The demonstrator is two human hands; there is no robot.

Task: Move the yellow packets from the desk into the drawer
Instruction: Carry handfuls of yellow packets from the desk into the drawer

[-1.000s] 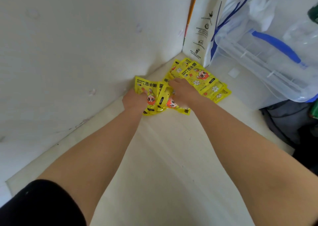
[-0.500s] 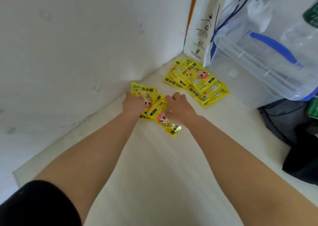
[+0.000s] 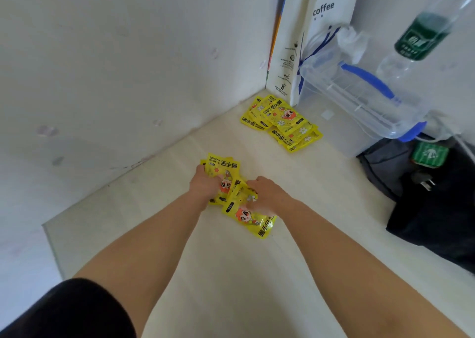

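Gathering yellow packets (image 3: 241, 213): left hand (image 3: 203, 187) and right hand (image 3: 267, 196) grip them, fingers curled; next, carry to the unseen drawer.

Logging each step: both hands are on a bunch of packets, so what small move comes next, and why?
Probably lift the bunch off the desk: left hand and right hand both grip it, and no drawer is in view.

Fingertips of left hand (image 3: 204, 187) and right hand (image 3: 267, 196) hidden among gripped yellow packets (image 3: 239, 209), centre frame; bottle (image 3: 421, 34) blurred, cut off at upper right corner; dark bag (image 3: 437, 209) cut by right edge.
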